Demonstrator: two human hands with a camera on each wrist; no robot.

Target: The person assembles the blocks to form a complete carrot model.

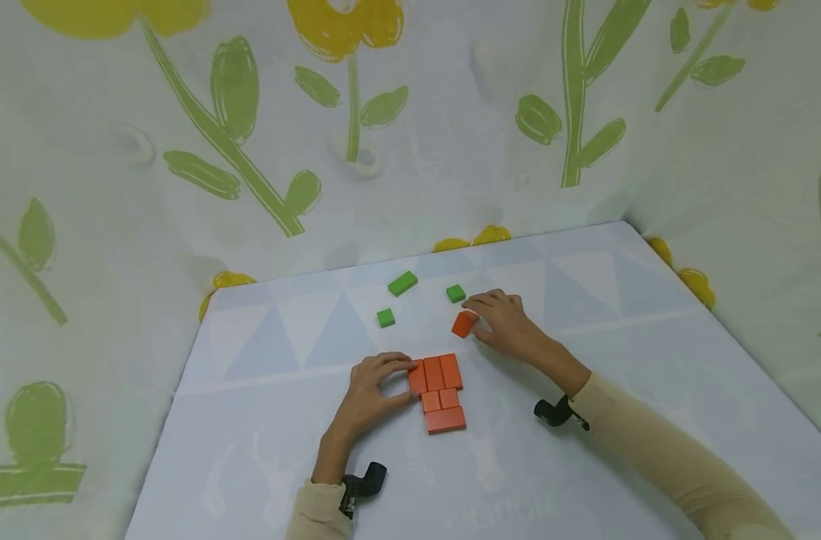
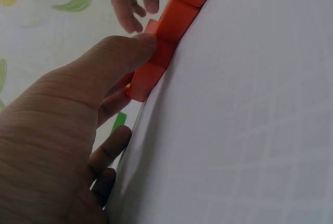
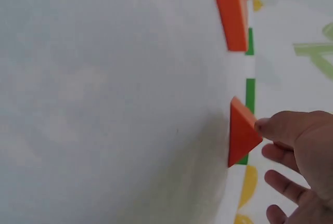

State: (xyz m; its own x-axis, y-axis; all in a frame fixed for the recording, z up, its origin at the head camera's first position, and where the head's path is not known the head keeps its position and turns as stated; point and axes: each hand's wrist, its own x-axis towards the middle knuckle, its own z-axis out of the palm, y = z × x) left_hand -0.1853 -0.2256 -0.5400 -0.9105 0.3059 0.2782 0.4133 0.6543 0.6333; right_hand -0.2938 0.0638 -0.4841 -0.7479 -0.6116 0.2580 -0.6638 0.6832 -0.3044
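Note:
Several orange blocks lie flat together on the table: three upright oblongs in a row, two small pieces below, one crosswise oblong at the bottom. My left hand has thumb and index finger at the two ends of the leftmost oblong block, pinching it. In the left wrist view the thumb presses on this orange block. Farther back, my right hand pinches an orange triangular block by thumb and fingers. The right wrist view shows the triangular block standing on its long face, thumb near its peak.
Behind the orange group lie a green oblong block and two small green blocks, one at the left and one near the right hand. A flower-patterned curtain borders the white table.

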